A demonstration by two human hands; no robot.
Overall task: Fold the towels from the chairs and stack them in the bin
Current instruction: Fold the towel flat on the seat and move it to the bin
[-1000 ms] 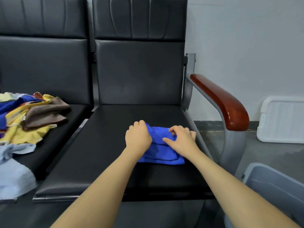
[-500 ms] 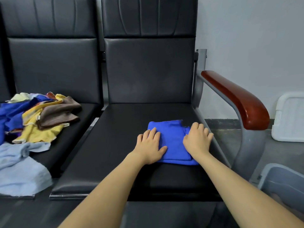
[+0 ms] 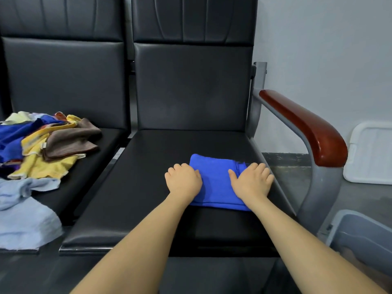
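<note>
We seem to be in a waiting area or plain institutional room: linked black padded chairs [image 3: 191, 115] stand in a row on a metal frame, the end one with a reddish-brown wooden armrest [image 3: 307, 128]. Behind them we see a bare grey-white wall [image 3: 322, 49] and a grey concrete floor [image 3: 292, 172]. A white plastic lid [image 3: 373, 153] leans against that wall.

Single head view, looking forward and down, close over black chair seat [image 3: 148, 187].
</note>
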